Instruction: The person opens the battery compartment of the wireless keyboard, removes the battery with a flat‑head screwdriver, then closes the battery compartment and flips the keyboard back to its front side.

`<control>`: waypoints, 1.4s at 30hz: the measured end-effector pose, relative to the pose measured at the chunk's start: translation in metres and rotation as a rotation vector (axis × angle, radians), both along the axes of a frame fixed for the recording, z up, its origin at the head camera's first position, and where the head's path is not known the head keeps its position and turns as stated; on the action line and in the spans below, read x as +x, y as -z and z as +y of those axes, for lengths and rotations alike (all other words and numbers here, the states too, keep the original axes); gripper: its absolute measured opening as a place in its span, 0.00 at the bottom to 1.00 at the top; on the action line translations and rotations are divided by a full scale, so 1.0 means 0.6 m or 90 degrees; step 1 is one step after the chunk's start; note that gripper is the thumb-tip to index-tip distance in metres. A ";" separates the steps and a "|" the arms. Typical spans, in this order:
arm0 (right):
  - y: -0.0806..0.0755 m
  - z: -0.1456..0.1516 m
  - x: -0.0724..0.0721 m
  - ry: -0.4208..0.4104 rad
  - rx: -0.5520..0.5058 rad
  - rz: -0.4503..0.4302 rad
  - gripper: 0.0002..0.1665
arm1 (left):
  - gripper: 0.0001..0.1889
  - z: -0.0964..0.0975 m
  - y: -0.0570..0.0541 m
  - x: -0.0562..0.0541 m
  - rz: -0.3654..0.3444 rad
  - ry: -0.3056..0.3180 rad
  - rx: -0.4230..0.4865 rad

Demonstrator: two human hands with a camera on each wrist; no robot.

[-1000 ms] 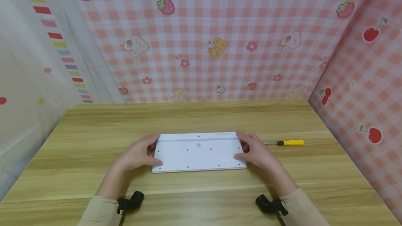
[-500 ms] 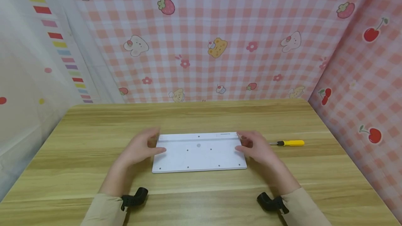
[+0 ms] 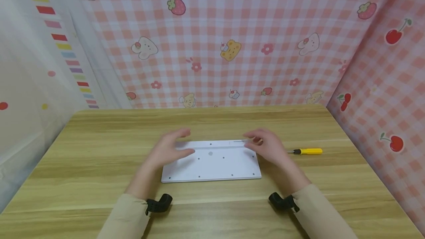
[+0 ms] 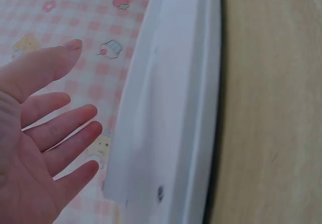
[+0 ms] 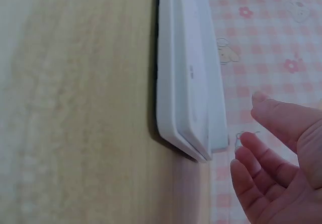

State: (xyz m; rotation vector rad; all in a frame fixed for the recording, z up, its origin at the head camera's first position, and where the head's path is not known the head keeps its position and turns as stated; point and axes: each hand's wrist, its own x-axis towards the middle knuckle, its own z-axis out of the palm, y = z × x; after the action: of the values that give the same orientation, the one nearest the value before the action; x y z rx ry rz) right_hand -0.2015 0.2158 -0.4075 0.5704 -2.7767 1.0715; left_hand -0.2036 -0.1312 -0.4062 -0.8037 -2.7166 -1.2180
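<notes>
Head: white panel (image 3: 216,167) lies flat mid-tabletop (image 3: 219,217), roughly parallel to the far edge; screwdriver (image 3: 308,151) toward the right edge. Left hand (image 3: 169,149) and right hand (image 3: 269,148) over it, gripping nothing. Judgement: steady it evenly by both ends, kept flat. Face white, dark screw-like spots (image 3: 199,176). Left wrist: fingers spread, thumb apart. Right wrist: fingers bent, thumb apart; panel's side stepped, corner rounded.

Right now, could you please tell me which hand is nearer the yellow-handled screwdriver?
The right hand: the screwdriver lies just beyond its outer side; the left hand hovers over the other end of the white panel.
</notes>
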 end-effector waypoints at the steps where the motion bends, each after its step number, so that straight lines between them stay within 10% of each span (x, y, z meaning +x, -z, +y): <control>1: 0.002 -0.002 -0.003 -0.004 0.001 0.002 0.16 | 0.34 0.005 0.001 -0.001 0.001 0.004 0.000; 18: 0.009 -0.021 -0.031 0.008 0.028 -0.070 0.07 | 0.33 0.050 0.019 -0.020 -0.066 0.031 0.040; 42: 0.005 -0.037 -0.047 0.026 0.048 -0.133 0.03 | 0.18 0.069 0.032 -0.039 -0.154 -0.078 -0.010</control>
State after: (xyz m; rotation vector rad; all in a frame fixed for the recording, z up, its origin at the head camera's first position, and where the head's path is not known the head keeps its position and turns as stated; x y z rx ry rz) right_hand -0.2296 0.1936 -0.4108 0.4303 -3.0058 1.0790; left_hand -0.2268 -0.0897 -0.4257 -0.5103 -2.9151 -1.3483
